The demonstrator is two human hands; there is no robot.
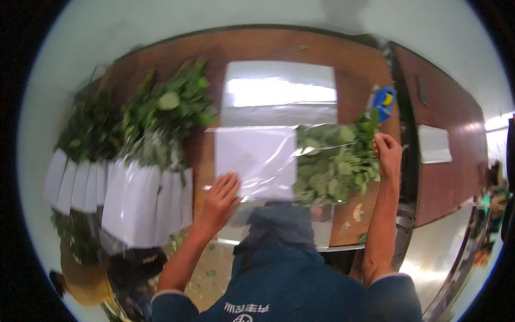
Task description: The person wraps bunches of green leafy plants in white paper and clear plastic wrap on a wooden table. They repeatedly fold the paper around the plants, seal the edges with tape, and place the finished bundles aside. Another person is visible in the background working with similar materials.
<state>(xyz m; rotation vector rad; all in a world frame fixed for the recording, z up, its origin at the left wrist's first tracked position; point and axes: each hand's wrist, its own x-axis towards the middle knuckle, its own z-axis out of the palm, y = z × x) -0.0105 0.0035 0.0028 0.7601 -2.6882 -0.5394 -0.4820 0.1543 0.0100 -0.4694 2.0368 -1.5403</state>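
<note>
A bundle of leafy green stems (332, 165) lies on its side before me, its lower part covered by a white sheet (257, 161) and clear film. My left hand (221, 197) rests with fingers extended on the lower left edge of the sheet and film. At the leafy end, my right hand (386, 149) has its fingertips pinched together beside the top leaves; whether a leaf is between them is unclear. Under and beyond the bundle lies a stack of shiny clear plastic film (279, 92). A blue tape dispenser with a yellow part (384, 102) is just beyond my right hand.
Several leafy bunches (169, 104) in white wraps (132, 205) stand at the left of the brown wooden table (277, 44). A second table (450, 120) on the right, across a gap, bears a white folded thing (434, 144). Another person (86, 277) is at the lower left.
</note>
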